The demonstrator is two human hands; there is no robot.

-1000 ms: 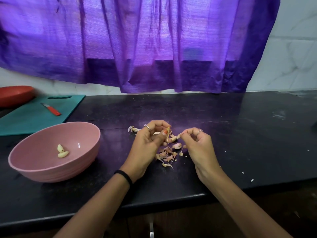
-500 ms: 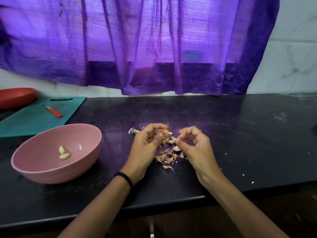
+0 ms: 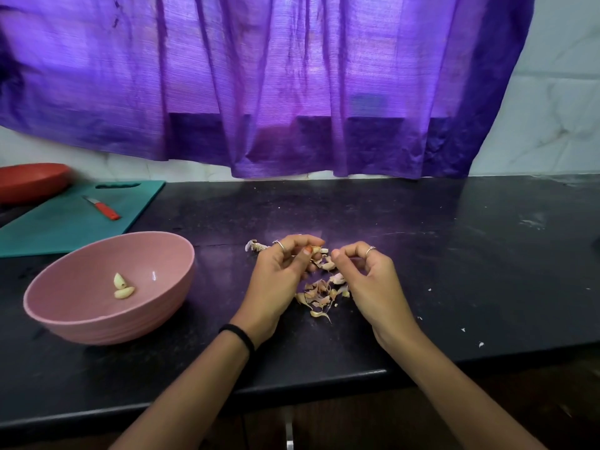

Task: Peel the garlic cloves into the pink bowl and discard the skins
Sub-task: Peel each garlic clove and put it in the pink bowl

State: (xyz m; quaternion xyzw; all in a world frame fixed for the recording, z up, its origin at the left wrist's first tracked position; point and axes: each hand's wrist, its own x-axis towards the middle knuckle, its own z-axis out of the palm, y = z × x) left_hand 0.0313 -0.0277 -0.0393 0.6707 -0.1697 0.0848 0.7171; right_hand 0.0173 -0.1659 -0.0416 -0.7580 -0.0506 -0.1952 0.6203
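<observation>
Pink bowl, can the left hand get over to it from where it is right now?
Probably yes. The pink bowl sits open-topped beside the left hand, with only bare counter between them; the hand holds a garlic clove.

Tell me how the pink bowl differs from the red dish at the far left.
The pink bowl is deep and round-sided; the red dish looks shallow and flat. The pink bowl stands near the counter's front, fully in view, while the red dish sits at the back by the wall, cut off by the frame's edge. The pink bowl holds two peeled garlic cloves; the red dish's contents cannot be seen. Both rest left of the hands.
</observation>
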